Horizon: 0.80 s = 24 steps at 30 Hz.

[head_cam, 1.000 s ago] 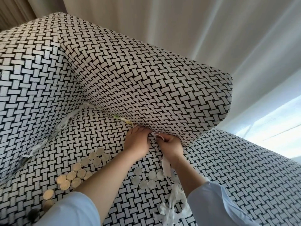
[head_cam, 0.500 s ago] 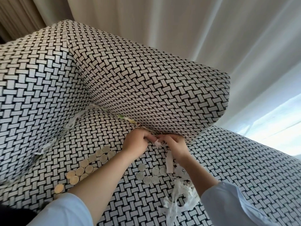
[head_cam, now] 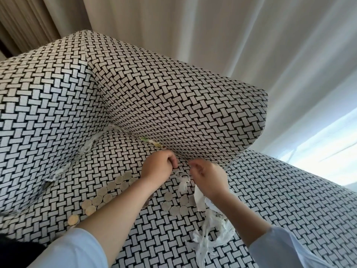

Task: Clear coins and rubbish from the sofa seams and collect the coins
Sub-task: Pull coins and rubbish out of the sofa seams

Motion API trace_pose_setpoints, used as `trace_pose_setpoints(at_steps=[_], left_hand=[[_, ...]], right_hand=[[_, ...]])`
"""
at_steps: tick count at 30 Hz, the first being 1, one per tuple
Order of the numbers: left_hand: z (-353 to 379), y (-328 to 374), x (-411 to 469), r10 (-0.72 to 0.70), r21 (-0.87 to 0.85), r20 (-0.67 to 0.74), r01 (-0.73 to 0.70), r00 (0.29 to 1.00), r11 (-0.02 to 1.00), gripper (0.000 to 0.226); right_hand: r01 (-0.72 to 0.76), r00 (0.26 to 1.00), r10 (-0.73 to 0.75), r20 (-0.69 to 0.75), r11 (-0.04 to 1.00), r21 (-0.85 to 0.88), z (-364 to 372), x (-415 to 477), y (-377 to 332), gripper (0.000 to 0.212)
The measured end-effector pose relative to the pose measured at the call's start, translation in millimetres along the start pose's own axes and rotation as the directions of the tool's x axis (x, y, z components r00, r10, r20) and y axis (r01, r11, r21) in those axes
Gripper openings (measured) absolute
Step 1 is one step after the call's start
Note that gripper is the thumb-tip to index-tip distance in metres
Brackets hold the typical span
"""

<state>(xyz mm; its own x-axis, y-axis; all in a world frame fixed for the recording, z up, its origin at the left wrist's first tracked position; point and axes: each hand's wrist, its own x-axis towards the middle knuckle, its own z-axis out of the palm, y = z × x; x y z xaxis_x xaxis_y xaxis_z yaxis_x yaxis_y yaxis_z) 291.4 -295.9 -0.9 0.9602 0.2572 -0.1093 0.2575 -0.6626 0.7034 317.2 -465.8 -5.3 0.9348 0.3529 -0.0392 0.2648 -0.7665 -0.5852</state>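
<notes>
The black-and-white woven sofa [head_cam: 280,200] fills the view. My left hand [head_cam: 157,168] sits at the seam under the back cushion [head_cam: 173,105], fingers curled; what they enclose is hidden. My right hand [head_cam: 209,177] is just right of it and grips a white paper strip [head_cam: 199,199] that hangs below the palm. A crumpled white shred [head_cam: 183,180] lies between the two hands. Several gold coins [head_cam: 108,191] form a row on the seat left of my left arm, and several silver coins [head_cam: 174,204] lie between my forearms. Green-yellow rubbish [head_cam: 152,142] sticks out of the seam.
A heap of white paper shreds [head_cam: 211,235] lies on the seat under my right forearm. More white shreds [head_cam: 89,145] poke out of the seam along the armrest [head_cam: 44,117] at left. Curtains [head_cam: 231,35] hang behind the sofa.
Both hands have drawn back a little from the seam and moved apart. A crumpled shred is now out on the seat between them. The camera has tilted down.
</notes>
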Motion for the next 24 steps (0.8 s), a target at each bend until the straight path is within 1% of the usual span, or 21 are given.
trace_pose_setpoints(at_steps=[1,3,5,7,9,10,12,13,15,17,20,22,24], left_hand=[[1,0,1,0.000,0.006,-0.009,0.000,1.000,1.000,0.040],[3,-1,3,0.022,0.015,-0.019,-0.022,1.000,1.000,0.038],[7,-3,7,0.057,0.044,-0.010,-0.056,0.998,0.997,0.034],[11,-6,11,0.071,0.101,0.005,-0.071,0.997,0.992,0.029],[15,-6,16,0.075,0.171,0.014,-0.076,0.997,0.982,0.036],[16,-6,19,0.078,0.198,0.008,-0.078,0.997,0.977,0.038],[18,-7,25,0.096,0.241,-0.005,-0.092,0.995,0.966,0.040],[19,-8,27,0.106,0.263,-0.001,-0.102,0.994,0.959,0.040],[22,-11,31,0.124,0.313,0.013,-0.122,0.992,0.942,0.039],[25,-13,33,0.143,0.358,0.008,-0.137,0.990,0.924,0.038],[30,-14,36,0.152,0.420,-0.022,-0.129,0.988,0.898,0.031],[33,-15,38,0.148,0.449,-0.027,-0.120,0.989,0.885,0.028],[34,-17,40,0.145,0.450,-0.019,-0.121,0.989,0.885,0.028]], right_hand=[[-0.045,0.999,0.044,-0.009,0.994,-0.104,-1,2,3,0.024],[-0.122,0.990,0.135,0.046,0.968,-0.218,2,4,8,0.026],[-0.161,0.971,0.196,0.140,0.960,-0.230,9,8,10,0.025],[-0.208,0.944,0.244,0.222,0.963,-0.172,11,19,8,0.020],[-0.281,0.901,0.311,0.302,0.950,-0.138,12,35,7,0.026],[-0.299,0.871,0.340,0.354,0.940,-0.167,14,43,7,0.029],[-0.296,0.821,0.381,0.426,0.921,-0.253,19,59,7,0.026],[-0.311,0.812,0.401,0.423,0.912,-0.268,21,65,7,0.025],[-0.334,0.805,0.423,0.416,0.903,-0.271,24,73,6,0.028],[-0.312,0.806,0.405,0.432,0.911,-0.272,29,78,7,0.033],[-0.302,0.817,0.397,0.419,0.913,-0.275,39,85,0,0.041],[-0.289,0.807,0.401,0.434,0.908,-0.302,45,92,-7,0.040],[-0.328,0.796,0.428,0.427,0.899,-0.290,48,98,-8,0.036]])
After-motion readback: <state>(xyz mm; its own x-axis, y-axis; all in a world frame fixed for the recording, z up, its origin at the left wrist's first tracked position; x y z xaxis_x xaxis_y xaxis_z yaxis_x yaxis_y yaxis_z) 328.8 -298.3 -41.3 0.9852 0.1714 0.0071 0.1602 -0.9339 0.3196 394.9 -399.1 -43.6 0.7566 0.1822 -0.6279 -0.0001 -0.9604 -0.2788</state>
